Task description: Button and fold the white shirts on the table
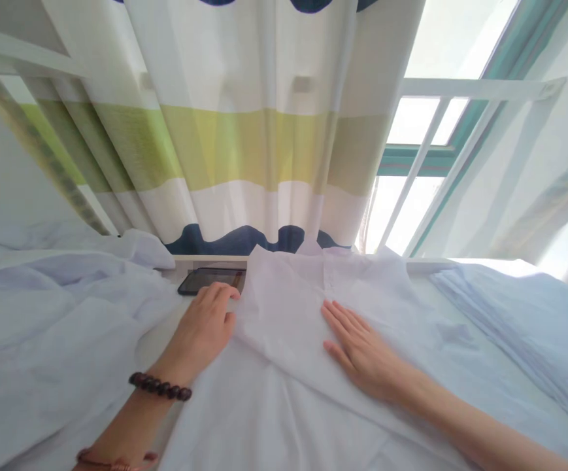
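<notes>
A white shirt lies spread in front of me, its collar end at the far side and a button placket near the middle. My right hand rests flat on the shirt, fingers stretched out beside the placket. At the shirt's left edge is my left hand, fingers loosely bent, with a gap between thumb and index finger. Its fingertips are close to the fabric; whether they touch it I cannot tell. Just beyond that hand lies a dark phone, partly covered by the fingers.
Crumpled white garments are heaped on the left. A stack of folded white clothes sits on the right. Behind the shirt hangs a striped curtain, with a white rail and a window at the right.
</notes>
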Action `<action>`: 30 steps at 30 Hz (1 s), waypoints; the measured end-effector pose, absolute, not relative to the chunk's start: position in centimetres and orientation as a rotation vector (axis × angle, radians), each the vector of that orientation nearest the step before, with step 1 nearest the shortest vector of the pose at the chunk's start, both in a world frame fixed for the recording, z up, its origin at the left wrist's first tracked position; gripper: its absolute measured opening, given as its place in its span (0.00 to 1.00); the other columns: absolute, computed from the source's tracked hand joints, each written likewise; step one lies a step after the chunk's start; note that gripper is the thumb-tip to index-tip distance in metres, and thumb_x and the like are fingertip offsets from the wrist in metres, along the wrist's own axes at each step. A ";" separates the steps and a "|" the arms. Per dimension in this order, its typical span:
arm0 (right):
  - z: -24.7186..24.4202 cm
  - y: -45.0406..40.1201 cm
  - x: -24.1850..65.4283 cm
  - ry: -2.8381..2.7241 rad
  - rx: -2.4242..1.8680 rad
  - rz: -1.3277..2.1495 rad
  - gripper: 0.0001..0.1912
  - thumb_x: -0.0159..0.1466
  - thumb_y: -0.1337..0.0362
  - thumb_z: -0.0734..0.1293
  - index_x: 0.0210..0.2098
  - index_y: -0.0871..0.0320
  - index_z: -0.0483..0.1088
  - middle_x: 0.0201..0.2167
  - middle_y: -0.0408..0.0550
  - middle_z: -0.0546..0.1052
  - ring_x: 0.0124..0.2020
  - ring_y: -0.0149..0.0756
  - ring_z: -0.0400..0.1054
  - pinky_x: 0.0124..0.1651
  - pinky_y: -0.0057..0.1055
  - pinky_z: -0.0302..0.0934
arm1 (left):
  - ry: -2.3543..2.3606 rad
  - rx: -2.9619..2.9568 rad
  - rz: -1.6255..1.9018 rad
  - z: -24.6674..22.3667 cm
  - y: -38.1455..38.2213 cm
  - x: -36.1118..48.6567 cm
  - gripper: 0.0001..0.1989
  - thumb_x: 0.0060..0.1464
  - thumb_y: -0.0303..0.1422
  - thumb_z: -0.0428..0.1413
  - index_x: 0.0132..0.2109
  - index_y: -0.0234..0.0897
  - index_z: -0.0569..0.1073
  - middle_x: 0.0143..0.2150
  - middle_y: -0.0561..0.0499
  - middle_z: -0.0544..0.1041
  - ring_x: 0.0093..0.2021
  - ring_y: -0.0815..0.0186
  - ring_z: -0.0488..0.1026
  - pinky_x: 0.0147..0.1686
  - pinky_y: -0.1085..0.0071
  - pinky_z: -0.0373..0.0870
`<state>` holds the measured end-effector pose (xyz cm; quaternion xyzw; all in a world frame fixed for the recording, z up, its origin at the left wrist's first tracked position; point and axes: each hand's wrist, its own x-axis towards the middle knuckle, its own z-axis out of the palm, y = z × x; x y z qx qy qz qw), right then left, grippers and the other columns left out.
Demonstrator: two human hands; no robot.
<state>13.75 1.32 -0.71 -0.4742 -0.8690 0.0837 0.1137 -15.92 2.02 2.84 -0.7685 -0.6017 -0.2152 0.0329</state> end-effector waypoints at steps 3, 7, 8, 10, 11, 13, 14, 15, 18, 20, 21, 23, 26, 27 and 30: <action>-1.1 1.3 14.0 -2.566 -1.372 0.282 0.32 0.71 0.52 0.48 0.67 0.67 0.50 0.68 0.57 0.49 0.69 0.43 0.41 0.68 0.47 0.42 | -1.602 -2.570 -0.649 1.3 0.5 -11.2 0.19 0.58 0.27 0.43 0.54 0.33 0.69 0.56 0.42 0.71 0.59 0.57 0.65 0.59 0.56 0.61; -0.7 1.1 15.9 -2.572 -1.352 0.307 0.32 0.71 0.52 0.49 0.68 0.67 0.47 0.69 0.56 0.46 0.69 0.42 0.39 0.68 0.46 0.43 | -1.593 -2.657 -0.325 -1.5 -0.3 -8.7 0.26 0.64 0.41 0.42 0.65 0.35 0.59 0.67 0.45 0.60 0.66 0.54 0.55 0.63 0.51 0.54; -0.7 0.7 16.9 -2.579 -1.373 0.312 0.33 0.71 0.52 0.49 0.68 0.67 0.47 0.69 0.56 0.45 0.69 0.42 0.39 0.68 0.46 0.42 | -1.598 -2.651 -0.284 -1.9 -0.3 -8.8 0.27 0.64 0.43 0.41 0.66 0.37 0.58 0.68 0.47 0.58 0.67 0.54 0.54 0.64 0.51 0.52; -0.8 -0.6 19.5 -2.586 -1.437 0.316 0.34 0.71 0.51 0.49 0.68 0.67 0.46 0.69 0.55 0.44 0.69 0.42 0.38 0.69 0.46 0.41 | -1.606 -2.638 -0.233 -2.2 -0.1 -9.2 0.28 0.65 0.44 0.40 0.67 0.40 0.57 0.68 0.49 0.56 0.68 0.56 0.52 0.64 0.52 0.50; -0.9 -1.4 20.9 -2.584 -1.468 0.314 0.33 0.71 0.51 0.49 0.68 0.66 0.45 0.69 0.54 0.44 0.69 0.42 0.38 0.69 0.46 0.40 | -1.608 -2.632 -0.212 -2.2 0.1 -9.3 0.28 0.64 0.45 0.40 0.67 0.40 0.56 0.68 0.50 0.56 0.68 0.56 0.52 0.64 0.53 0.50; -1.2 -3.0 23.9 -2.559 -1.523 0.303 0.32 0.71 0.51 0.49 0.68 0.64 0.45 0.69 0.52 0.44 0.70 0.41 0.37 0.69 0.47 0.38 | -1.607 -2.618 -0.171 -2.1 0.3 -9.5 0.28 0.64 0.45 0.39 0.67 0.39 0.56 0.69 0.50 0.55 0.68 0.56 0.52 0.64 0.53 0.50; -1.4 -3.8 25.2 -2.539 -1.547 0.303 0.32 0.71 0.52 0.49 0.69 0.62 0.44 0.69 0.51 0.44 0.70 0.41 0.37 0.69 0.47 0.37 | -1.598 -2.609 -0.159 -2.1 0.4 -9.5 0.29 0.64 0.45 0.39 0.67 0.39 0.56 0.69 0.50 0.55 0.68 0.56 0.52 0.64 0.53 0.50; -1.5 -4.5 26.4 -2.516 -1.571 0.303 0.31 0.71 0.52 0.49 0.69 0.60 0.44 0.69 0.49 0.44 0.70 0.40 0.37 0.69 0.47 0.37 | -1.583 -2.601 -0.157 -2.2 0.5 -9.5 0.29 0.64 0.45 0.39 0.67 0.39 0.56 0.68 0.50 0.55 0.68 0.56 0.53 0.64 0.53 0.50; -1.8 -5.8 29.0 -2.467 -1.604 0.304 0.30 0.71 0.54 0.50 0.69 0.58 0.44 0.69 0.48 0.45 0.70 0.40 0.37 0.69 0.46 0.37 | -1.514 -2.587 -0.180 -2.6 0.8 -9.7 0.29 0.64 0.46 0.38 0.67 0.39 0.57 0.68 0.50 0.57 0.67 0.57 0.54 0.64 0.55 0.50; -1.8 -6.1 30.1 -2.453 -1.583 0.302 0.29 0.71 0.55 0.51 0.68 0.57 0.46 0.69 0.48 0.48 0.69 0.40 0.39 0.69 0.46 0.38 | -1.459 -2.601 -0.186 -2.8 1.0 -10.1 0.29 0.63 0.45 0.38 0.66 0.37 0.58 0.67 0.49 0.58 0.67 0.57 0.55 0.64 0.56 0.51; -1.8 -6.1 30.6 -2.436 -1.568 0.302 0.28 0.71 0.55 0.51 0.68 0.58 0.48 0.69 0.49 0.49 0.69 0.40 0.40 0.69 0.46 0.39 | -1.442 -2.605 -0.188 -2.7 1.2 -10.1 0.29 0.63 0.45 0.39 0.66 0.37 0.59 0.67 0.49 0.59 0.67 0.56 0.55 0.63 0.56 0.53; -1.6 -5.8 31.5 -2.359 -1.552 0.309 0.27 0.71 0.56 0.51 0.67 0.58 0.51 0.68 0.50 0.53 0.68 0.41 0.44 0.69 0.45 0.43 | -1.435 -2.581 -0.213 -2.2 1.3 -9.7 0.27 0.62 0.43 0.40 0.63 0.36 0.64 0.65 0.46 0.64 0.65 0.53 0.59 0.61 0.54 0.56; -0.8 -5.3 32.9 -2.233 -1.487 0.310 0.23 0.71 0.58 0.53 0.62 0.55 0.61 0.63 0.52 0.64 0.63 0.42 0.56 0.65 0.44 0.53 | -1.418 -2.534 -0.311 -0.3 0.6 -6.1 0.21 0.59 0.36 0.44 0.55 0.34 0.70 0.57 0.39 0.71 0.58 0.49 0.66 0.56 0.51 0.62; -0.4 -5.2 33.4 -2.218 -1.450 0.310 0.20 0.70 0.59 0.54 0.58 0.54 0.65 0.59 0.53 0.68 0.60 0.42 0.60 0.62 0.43 0.57 | -1.367 -2.595 -0.330 0.6 0.0 -4.1 0.19 0.58 0.33 0.46 0.53 0.34 0.71 0.54 0.38 0.72 0.54 0.51 0.68 0.53 0.52 0.65; 1.1 -5.4 35.0 -2.239 -1.389 0.398 0.14 0.68 0.60 0.58 0.45 0.53 0.73 0.46 0.52 0.74 0.48 0.41 0.68 0.51 0.39 0.65 | -1.134 -2.934 -0.287 2.8 -2.7 3.2 0.11 0.57 0.28 0.49 0.45 0.37 0.72 0.46 0.44 0.74 0.45 0.55 0.70 0.46 0.55 0.69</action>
